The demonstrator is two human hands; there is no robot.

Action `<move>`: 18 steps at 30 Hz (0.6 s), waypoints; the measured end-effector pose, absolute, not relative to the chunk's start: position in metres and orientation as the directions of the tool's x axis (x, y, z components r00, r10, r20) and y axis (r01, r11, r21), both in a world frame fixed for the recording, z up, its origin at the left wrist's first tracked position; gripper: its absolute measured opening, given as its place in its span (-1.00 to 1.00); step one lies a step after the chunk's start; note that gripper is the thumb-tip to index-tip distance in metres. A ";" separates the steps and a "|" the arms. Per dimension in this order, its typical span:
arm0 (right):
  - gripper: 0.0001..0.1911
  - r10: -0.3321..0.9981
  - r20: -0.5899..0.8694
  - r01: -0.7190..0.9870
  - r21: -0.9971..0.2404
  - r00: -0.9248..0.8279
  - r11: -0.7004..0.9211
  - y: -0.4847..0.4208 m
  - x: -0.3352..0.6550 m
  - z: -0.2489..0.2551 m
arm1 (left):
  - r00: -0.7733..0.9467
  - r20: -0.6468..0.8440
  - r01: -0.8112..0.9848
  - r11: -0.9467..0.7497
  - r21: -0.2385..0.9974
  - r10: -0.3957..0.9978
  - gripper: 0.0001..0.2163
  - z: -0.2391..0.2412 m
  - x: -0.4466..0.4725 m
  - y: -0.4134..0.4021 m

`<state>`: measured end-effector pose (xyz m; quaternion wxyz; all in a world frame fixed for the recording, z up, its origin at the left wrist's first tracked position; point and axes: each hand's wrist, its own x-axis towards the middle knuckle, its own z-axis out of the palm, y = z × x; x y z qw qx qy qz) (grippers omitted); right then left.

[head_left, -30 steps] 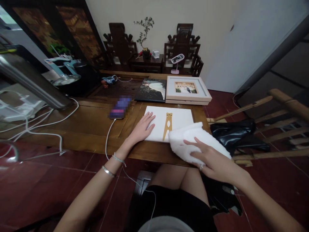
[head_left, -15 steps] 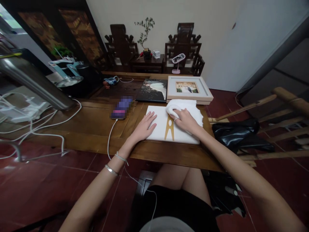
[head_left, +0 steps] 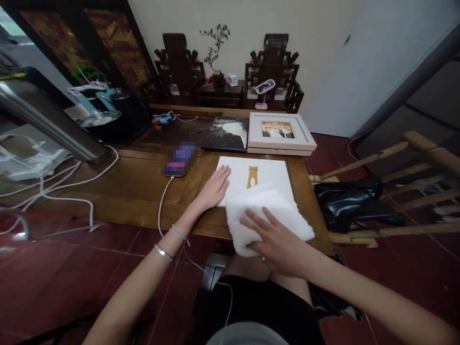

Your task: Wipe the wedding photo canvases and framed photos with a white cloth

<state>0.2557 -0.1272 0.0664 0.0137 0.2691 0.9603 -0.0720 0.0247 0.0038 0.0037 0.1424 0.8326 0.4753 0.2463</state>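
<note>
A white square canvas [head_left: 268,173] with a small tan figure painted on it lies flat on the wooden table [head_left: 136,184]. My left hand [head_left: 214,188] rests flat on the canvas's left edge, fingers spread. My right hand [head_left: 273,237] presses on a white folded cloth [head_left: 268,211] that covers the canvas's near edge and hangs over the table's front edge.
Behind the canvas lie a dark picture [head_left: 227,133] and a white framed photo [head_left: 279,132]. A phone [head_left: 179,159] with a white cable lies to the left. A black bag [head_left: 350,197] sits on a bamboo chair at right. White cables trail at far left.
My right hand first pushed the cloth up to the far edge of the canvas, then dragged it back down to the near edge. My left hand stayed on the canvas.
</note>
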 end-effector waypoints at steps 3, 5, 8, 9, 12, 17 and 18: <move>-0.62 0.509 -0.058 0.512 -0.136 -0.859 0.848 -0.112 0.257 0.071 | 0.428 0.273 0.727 -0.508 0.462 0.862 -0.51 0.003 0.024 0.004; -0.57 0.542 -0.023 0.541 -0.120 -0.840 0.832 -0.092 0.256 0.074 | 0.427 0.268 0.733 -0.504 0.457 0.864 -0.51 0.003 0.024 0.004; -0.55 0.649 0.028 0.646 -0.079 -0.760 0.760 -0.056 0.252 0.077 | 0.422 0.263 0.737 -0.497 0.458 0.868 -0.51 0.002 0.023 0.005; -0.56 0.678 0.040 0.675 -0.067 -0.734 0.735 -0.043 0.250 0.076 | 0.420 0.264 0.736 -0.496 0.461 0.868 -0.51 0.002 0.023 0.005; -0.55 0.721 0.064 0.719 -0.051 -0.690 0.693 -0.005 0.242 0.074 | 0.420 0.269 0.728 -0.499 0.470 0.867 -0.52 0.001 0.022 0.006; -0.58 0.766 0.084 0.767 -0.026 -0.637 0.641 0.027 0.230 0.070 | 0.415 0.273 0.720 -0.497 0.484 0.868 -0.53 0.001 0.022 0.007; -0.59 0.764 0.093 0.767 -0.014 -0.638 0.642 0.025 0.228 0.069 | 0.416 0.271 0.720 -0.496 0.485 0.868 -0.53 0.001 0.022 0.007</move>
